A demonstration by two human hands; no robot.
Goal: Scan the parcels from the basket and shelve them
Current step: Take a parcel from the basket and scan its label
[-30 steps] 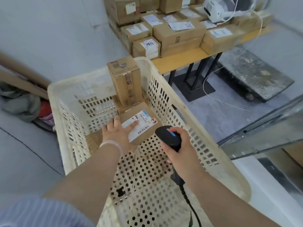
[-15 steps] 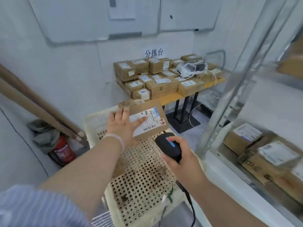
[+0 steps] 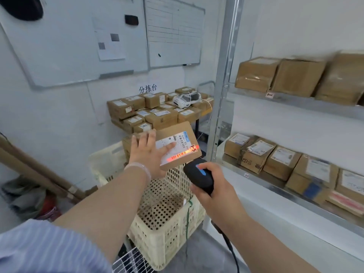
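Scanning now: right hand (image 3: 214,186) wrapped tight round the scanner (image 3: 199,177), head aimed up at the label. Just ahead of it, left hand (image 3: 146,152) grips the parcel (image 3: 177,142), thumb across the label, fingers over the left edge, face tilted toward us so the red line lands on the barcode. Basket (image 3: 167,233) sits below both hands. We'd say shelving comes next, shelf (image 3: 275,186) right of the scanner hand
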